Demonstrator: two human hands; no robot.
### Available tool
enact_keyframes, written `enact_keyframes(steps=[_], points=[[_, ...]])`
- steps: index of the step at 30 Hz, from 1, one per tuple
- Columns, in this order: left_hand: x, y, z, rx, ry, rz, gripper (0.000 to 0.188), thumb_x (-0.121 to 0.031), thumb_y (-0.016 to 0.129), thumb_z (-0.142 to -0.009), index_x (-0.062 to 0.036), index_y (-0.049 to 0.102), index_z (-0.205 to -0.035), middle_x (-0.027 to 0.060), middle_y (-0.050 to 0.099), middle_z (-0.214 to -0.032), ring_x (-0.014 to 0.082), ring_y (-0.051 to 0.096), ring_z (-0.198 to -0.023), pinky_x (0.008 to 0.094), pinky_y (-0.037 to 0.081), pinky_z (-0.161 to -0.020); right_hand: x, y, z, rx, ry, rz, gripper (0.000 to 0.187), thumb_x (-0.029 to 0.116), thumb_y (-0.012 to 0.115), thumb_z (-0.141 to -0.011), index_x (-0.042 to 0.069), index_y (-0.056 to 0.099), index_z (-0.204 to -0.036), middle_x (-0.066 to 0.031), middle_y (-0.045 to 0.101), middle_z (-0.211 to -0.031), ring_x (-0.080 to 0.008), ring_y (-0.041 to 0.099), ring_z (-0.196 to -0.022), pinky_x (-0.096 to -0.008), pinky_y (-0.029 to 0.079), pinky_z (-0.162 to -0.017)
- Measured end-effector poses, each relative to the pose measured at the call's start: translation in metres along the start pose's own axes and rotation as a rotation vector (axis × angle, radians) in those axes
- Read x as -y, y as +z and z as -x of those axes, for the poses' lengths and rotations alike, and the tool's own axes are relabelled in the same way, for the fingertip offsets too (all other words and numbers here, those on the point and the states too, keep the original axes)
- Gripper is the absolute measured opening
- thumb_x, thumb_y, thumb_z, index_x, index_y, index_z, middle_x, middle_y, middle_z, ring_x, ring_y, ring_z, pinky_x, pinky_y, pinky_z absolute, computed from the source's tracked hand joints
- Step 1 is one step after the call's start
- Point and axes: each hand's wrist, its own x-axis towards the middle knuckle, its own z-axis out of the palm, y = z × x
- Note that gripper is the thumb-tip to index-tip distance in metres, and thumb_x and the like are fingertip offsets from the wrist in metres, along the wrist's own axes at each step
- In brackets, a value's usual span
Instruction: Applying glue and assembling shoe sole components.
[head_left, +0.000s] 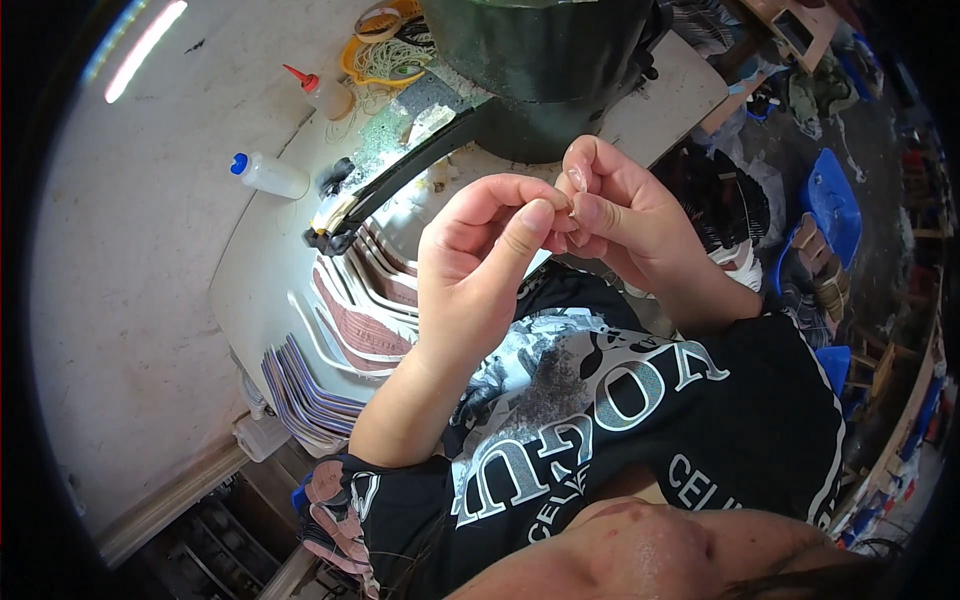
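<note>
In front of my chest, both hands are raised and meet at the fingertips. My left hand (478, 240) pinches thumb against forefinger, its other fingers curled in. My right hand (630, 212) does the same from the other side, its fingertips touching those of the left. Whatever lies between them is too small or hidden to make out. Just beyond is a dark machine (550, 70) with a long narrow arm (410, 170), like a sewing machine. Below that arm sit curved brown and white shoe pieces (362, 318), in a stack left of my left wrist.
A stack of blue-edged pieces (312, 390) lies at the table's near left edge. Farther back stand a blue-capped bottle (272, 175), a red-tipped bottle (328, 98) and a yellow basket of cord (390, 58). Blue bins (832, 205) and dark piled material (715, 200) are at right.
</note>
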Motion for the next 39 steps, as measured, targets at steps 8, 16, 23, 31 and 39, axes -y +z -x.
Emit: enact_keyframes(steps=[8,16,23,31,39], points=[[0.000,-0.001,-0.004,-0.052,0.359,-0.794,0.015,0.003,0.078,-0.080,0.0012,0.065,-0.088,0.0057,0.065,-0.081,0.0112,0.061,-0.070,0.0239,0.049,-0.065,-0.003,0.000,-0.001,-0.049,-0.140,0.227,0.021,0.014,0.068,-0.096,0.010,0.047,-0.100,0.0028,0.055,-0.085,-0.0046,0.051,-0.074,-0.0193,0.040,-0.063],[0.007,-0.010,-0.006,0.039,-0.165,-0.135,0.013,-0.006,0.069,-0.093,-0.0003,0.060,-0.100,0.0001,0.060,-0.090,0.0053,0.056,-0.080,0.0197,0.046,-0.072,0.007,-0.006,-0.002,0.015,-0.135,0.159,0.019,0.022,0.059,-0.101,0.009,0.047,-0.096,0.0015,0.053,-0.078,-0.0060,0.045,-0.068,-0.0210,0.036,-0.062],[0.023,-0.024,-0.015,0.151,-0.216,-0.061,0.011,-0.018,0.052,-0.103,-0.0070,0.049,-0.103,0.0004,0.052,-0.084,0.0102,0.050,-0.082,0.0246,0.037,-0.072,0.008,-0.024,-0.004,0.183,0.034,-0.291,0.023,0.024,0.047,-0.104,0.011,0.047,-0.086,-0.0004,0.052,-0.078,-0.0105,0.040,-0.065,-0.0259,0.037,-0.067],[0.065,-0.035,-0.023,0.018,-0.329,-0.191,0.013,-0.016,0.057,-0.102,-0.0057,0.052,-0.097,-0.0027,0.053,-0.082,0.0056,0.047,-0.074,0.0211,0.039,-0.068,0.004,-0.030,-0.003,0.248,-0.078,-0.160,0.018,0.023,0.052,-0.104,0.010,0.053,-0.091,-0.0026,0.056,-0.087,-0.0102,0.052,-0.076,-0.0290,0.043,-0.074],[0.110,-0.050,-0.014,0.144,-0.485,-0.445,0.011,-0.013,0.058,-0.098,-0.0033,0.057,-0.093,-0.0010,0.055,-0.078,0.0074,0.050,-0.074,0.0243,0.043,-0.066,0.009,-0.036,0.001,0.128,0.045,-0.287,0.013,0.018,0.049,-0.105,0.009,0.054,-0.097,0.0007,0.051,-0.065,-0.0067,0.043,-0.049,-0.0232,0.035,-0.052]])
